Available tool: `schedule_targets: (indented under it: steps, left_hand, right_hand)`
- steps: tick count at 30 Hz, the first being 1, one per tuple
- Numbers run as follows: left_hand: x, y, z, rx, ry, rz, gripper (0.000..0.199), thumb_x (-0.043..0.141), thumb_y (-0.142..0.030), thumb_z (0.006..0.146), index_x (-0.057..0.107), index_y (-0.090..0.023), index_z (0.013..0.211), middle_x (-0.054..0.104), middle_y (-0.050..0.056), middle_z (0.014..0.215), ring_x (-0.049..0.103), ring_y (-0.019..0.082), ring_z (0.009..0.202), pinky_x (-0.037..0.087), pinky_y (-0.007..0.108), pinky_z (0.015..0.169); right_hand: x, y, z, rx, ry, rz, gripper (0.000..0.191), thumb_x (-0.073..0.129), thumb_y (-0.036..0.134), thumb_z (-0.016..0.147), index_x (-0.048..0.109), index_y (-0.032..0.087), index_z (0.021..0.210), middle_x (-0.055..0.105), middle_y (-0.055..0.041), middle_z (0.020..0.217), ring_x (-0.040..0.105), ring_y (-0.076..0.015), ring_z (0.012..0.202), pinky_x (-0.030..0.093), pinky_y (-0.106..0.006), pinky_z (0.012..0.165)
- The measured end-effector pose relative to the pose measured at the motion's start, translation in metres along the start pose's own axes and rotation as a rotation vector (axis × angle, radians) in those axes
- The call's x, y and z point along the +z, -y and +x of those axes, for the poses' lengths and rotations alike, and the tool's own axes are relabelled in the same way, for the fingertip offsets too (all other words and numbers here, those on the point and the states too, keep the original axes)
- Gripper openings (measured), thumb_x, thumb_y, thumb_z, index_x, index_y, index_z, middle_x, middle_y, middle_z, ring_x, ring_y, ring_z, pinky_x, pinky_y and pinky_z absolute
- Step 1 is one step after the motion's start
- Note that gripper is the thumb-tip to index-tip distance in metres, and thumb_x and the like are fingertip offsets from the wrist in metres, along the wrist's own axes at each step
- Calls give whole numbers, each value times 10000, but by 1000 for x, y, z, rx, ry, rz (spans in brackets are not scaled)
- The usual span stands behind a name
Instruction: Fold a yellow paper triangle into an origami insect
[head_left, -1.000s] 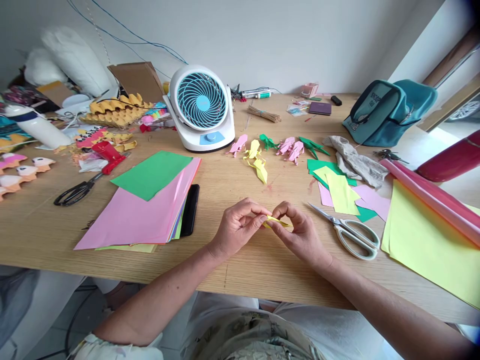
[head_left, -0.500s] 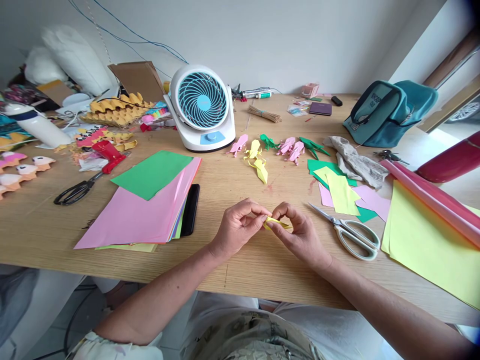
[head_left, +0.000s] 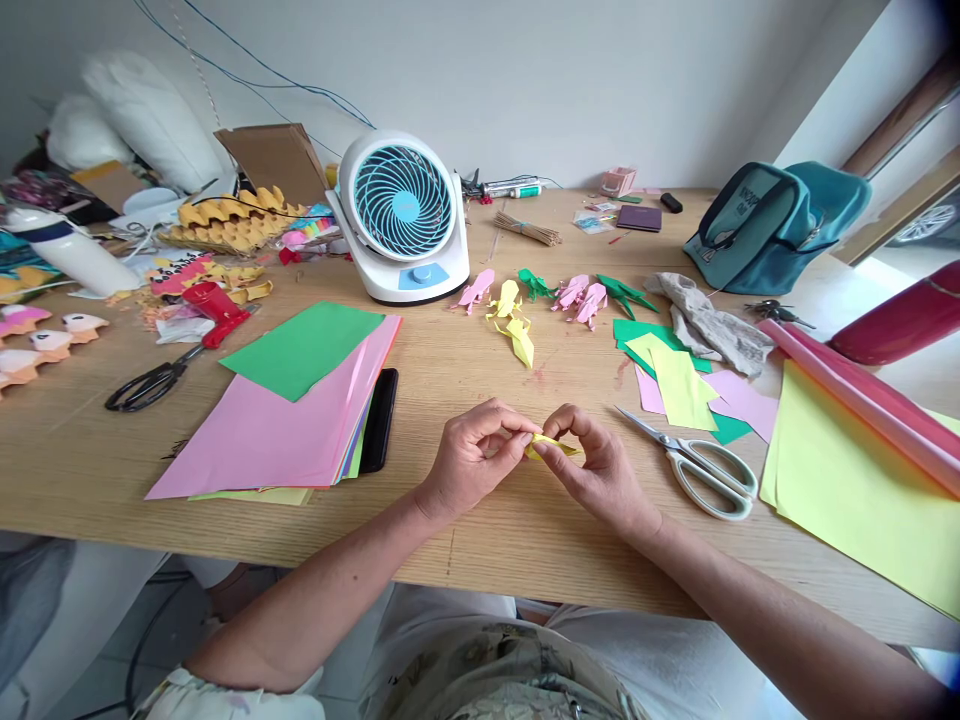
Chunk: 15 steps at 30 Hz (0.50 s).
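A small folded yellow paper (head_left: 555, 447) is pinched between my two hands above the front of the wooden table (head_left: 480, 540). My left hand (head_left: 480, 450) grips its left end between thumb and forefinger. The right side of the same piece is in the fingertips of my right hand (head_left: 596, 465). Beyond my hands lie folded yellow figures (head_left: 519, 340), pink figures (head_left: 590, 303) and green figures (head_left: 625, 295). Scissors with white handles (head_left: 709, 475) rest just right of my right hand. My fingertips partly cover the yellow paper.
Coloured sheets (head_left: 277, 430) and a black phone (head_left: 379, 420) lie left. A white fan (head_left: 405, 215) stands behind. Paper scraps (head_left: 679, 385), a grey cloth (head_left: 712, 330), yellow sheets (head_left: 862, 500) and a teal bag (head_left: 776, 230) are at the right. Black-handled scissors (head_left: 154, 385) lie far left.
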<state>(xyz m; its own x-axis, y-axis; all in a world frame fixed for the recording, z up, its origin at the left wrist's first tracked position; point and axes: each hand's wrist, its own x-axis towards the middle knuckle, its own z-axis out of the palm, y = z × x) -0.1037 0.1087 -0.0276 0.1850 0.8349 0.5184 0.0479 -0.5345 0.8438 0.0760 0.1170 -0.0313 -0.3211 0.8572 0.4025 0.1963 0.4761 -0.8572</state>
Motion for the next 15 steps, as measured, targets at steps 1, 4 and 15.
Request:
schedule_targets:
  steps: [1, 4, 15]
  left_hand:
    - [0, 0, 0, 1, -2, 11, 87, 625, -121, 892, 707, -146, 905, 631, 22, 815, 646, 105, 708, 583, 214, 614]
    - [0, 0, 0, 12, -15, 66, 77, 637, -128, 887, 712, -146, 889, 639, 24, 784, 640, 106, 702, 564, 205, 608]
    - [1, -2, -2, 113, -40, 191, 66, 703, -121, 848, 721, -152, 904, 669, 40, 804, 638, 112, 748, 549, 190, 622]
  right_hand:
    - [0, 0, 0, 3, 0, -6, 186, 690, 324, 890, 573, 203, 812, 563, 21, 745, 516, -127, 709, 416, -254, 691]
    - [0, 0, 0, 4, -3, -21, 185, 686, 323, 889, 571, 203, 806, 566, 19, 740, 520, -129, 706, 419, -253, 688]
    - [1, -2, 0, -16, -26, -62, 169, 658, 323, 902, 566, 215, 810, 581, 18, 742, 528, -135, 699, 427, -256, 673]
